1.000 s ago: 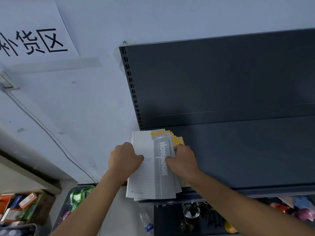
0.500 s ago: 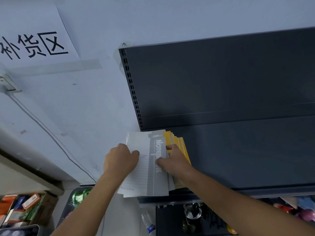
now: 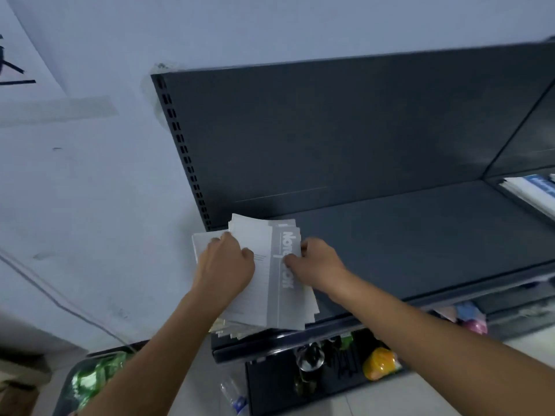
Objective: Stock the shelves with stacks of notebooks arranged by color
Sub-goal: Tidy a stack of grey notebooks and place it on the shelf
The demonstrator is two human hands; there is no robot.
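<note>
A fanned stack of grey-and-white notebooks (image 3: pixel 270 295) lies at the left end of the dark shelf (image 3: pixel 420 235), its near end sticking out over the shelf's front lip. My left hand (image 3: pixel 225 265) grips the stack's left side with curled fingers on the white covers. My right hand (image 3: pixel 315 265) holds the right edge, thumb on the grey band with the title. The yellow notebooks underneath are hidden.
The shelf's back panel (image 3: pixel 330 130) rises behind the stack, with a slotted upright (image 3: pixel 183 151) at its left. Blue-and-white notebooks (image 3: pixel 534 190) lie on the adjoining shelf at far right. Below are bottles (image 3: pixel 309 361) and colourful goods (image 3: pixel 381 361). A bin of green items (image 3: pixel 96 376) stands bottom left.
The view has swung right and closer. The grey-and-white notebooks have slid over the yellow ones, which no longer show. Both hands keep their hold on the stack.
</note>
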